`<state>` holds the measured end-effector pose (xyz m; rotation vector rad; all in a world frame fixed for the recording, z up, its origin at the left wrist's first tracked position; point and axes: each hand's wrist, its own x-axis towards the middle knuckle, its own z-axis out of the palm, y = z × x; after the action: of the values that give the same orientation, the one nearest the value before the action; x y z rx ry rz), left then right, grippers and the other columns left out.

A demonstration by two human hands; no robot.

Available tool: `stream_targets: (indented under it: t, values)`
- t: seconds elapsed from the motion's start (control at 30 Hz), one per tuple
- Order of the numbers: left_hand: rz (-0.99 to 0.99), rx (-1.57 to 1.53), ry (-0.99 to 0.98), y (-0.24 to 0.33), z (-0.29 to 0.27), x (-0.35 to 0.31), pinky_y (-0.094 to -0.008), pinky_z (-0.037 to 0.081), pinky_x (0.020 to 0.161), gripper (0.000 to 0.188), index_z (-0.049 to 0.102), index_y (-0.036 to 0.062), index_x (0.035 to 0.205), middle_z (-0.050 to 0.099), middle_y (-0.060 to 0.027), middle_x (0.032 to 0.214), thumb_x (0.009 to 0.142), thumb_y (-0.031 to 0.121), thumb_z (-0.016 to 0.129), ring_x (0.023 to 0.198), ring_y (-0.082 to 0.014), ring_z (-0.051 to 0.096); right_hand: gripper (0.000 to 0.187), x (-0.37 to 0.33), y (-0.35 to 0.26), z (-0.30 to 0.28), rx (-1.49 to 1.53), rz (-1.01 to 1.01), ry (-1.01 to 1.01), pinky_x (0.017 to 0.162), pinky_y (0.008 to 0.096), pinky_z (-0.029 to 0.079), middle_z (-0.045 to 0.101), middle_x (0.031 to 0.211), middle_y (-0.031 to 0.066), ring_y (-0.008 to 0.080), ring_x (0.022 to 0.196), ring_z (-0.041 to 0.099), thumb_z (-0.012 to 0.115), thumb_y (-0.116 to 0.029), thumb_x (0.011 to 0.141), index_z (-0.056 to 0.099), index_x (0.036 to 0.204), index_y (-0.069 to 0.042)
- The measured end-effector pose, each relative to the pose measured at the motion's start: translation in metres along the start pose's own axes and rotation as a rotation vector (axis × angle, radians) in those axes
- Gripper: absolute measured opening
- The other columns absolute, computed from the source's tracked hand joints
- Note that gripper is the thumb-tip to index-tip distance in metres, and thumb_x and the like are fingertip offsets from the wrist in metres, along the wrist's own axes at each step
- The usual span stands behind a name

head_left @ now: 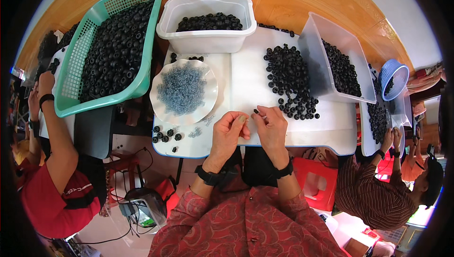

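Both hands meet above the front edge of the white table (246,87). My left hand (229,132) is pinched, thumb against fingers; whatever it holds is too small to make out. Between the thumb and forefinger of my right hand (273,127) is a small black part (256,111). Left of them, a white scalloped plate (157,103) carries a heap of tiny clear grey-blue pieces (182,89), some spilled beside its rim. Several black round parts (165,139) lie at the table's front left corner. A larger spread of black round parts (288,75) lies beyond my right hand.
A green basket (145,68) full of black parts stands at left, a white tub (208,43) at the back, a translucent bin (316,63) at right. A blue basket (393,80) is farther right. People work on both sides. A red stool (318,181) stands below the table.
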<state>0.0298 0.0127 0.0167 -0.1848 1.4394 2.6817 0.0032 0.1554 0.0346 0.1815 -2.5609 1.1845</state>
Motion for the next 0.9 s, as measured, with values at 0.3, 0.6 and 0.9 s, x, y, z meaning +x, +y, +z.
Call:
stream_targets:
  t: [0.3, 0.6, 0.9]
  values:
    - [-0.053, -0.003, 0.002, 0.002, -0.002, -0.004, -0.0273, 0.056, 0.061, 0.018, 0.062, -0.0018, 0.104, 0.064, -0.0056, 0.088, 0.102, 0.015, 0.056, 0.067, -0.0117, 0.063, 0.026, 0.030, 0.003, -0.048, -0.171, -0.148, -0.089, 0.079, 0.0402, 0.052, 0.064, 0.104, 0.0179, 0.0358, 0.092, 0.062, 0.061, 0.008, 0.082, 0.068, 0.105, 0.000]
    - [-0.016, 0.047, -0.044, -0.004, -0.005, -0.005, -0.0286, 0.058, 0.065, 0.019, 0.062, -0.0029, 0.105, 0.065, -0.0071, 0.089, 0.103, 0.015, 0.055, 0.071, -0.0133, 0.066, 0.038, 0.073, 0.023, -0.054, -0.562, -0.317, -0.196, 0.093, 0.0416, 0.045, 0.057, 0.130, 0.0110, 0.0315, 0.114, 0.052, 0.061, 0.004, 0.080, 0.066, 0.117, -0.004]
    - [0.019, 0.073, -0.046, -0.007, -0.004, -0.005, -0.0303, 0.060, 0.066, 0.018, 0.062, -0.0036, 0.107, 0.066, -0.0081, 0.093, 0.102, 0.013, 0.055, 0.073, -0.0139, 0.067, 0.022, 0.069, 0.041, -0.067, -0.564, -0.287, -0.195, 0.086, 0.0409, 0.047, 0.062, 0.109, 0.0081, 0.0305, 0.098, 0.056, 0.066, -0.002, 0.081, 0.068, 0.103, -0.004]
